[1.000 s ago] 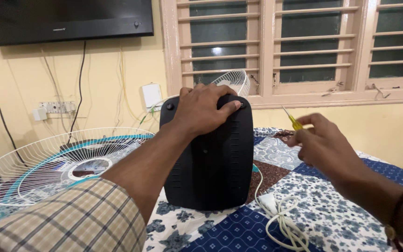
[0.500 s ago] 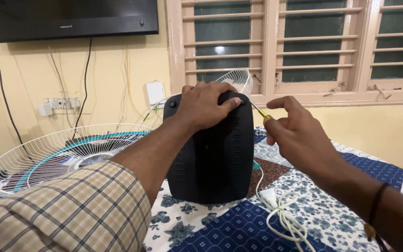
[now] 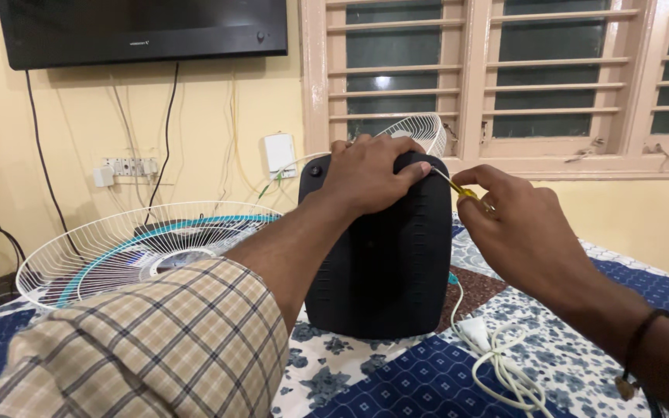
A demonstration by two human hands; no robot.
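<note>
A bed with a blue floral patchwork cover [image 3: 396, 387] carries a black fan housing [image 3: 385, 271], white wire guard [image 3: 118, 248] and white cord [image 3: 497, 364].

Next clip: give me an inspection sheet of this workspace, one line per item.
Surface: bed cover with blue, white and brown floral patchwork.
Job's things: black ribbed fan housing standing upright; yellow-handled screwdriver, tip at its top right edge.
Clutter: white wire fan guard lying flat at left; a second guard behind the housing.
Grippers: left hand clasps the housing top; right hand grips the screwdriver.
Cables: white cord bundled beside the housing; wires hang down the wall.
Surroundings: yellow wall, wall-mounted television, louvred window, switchboard.
</note>
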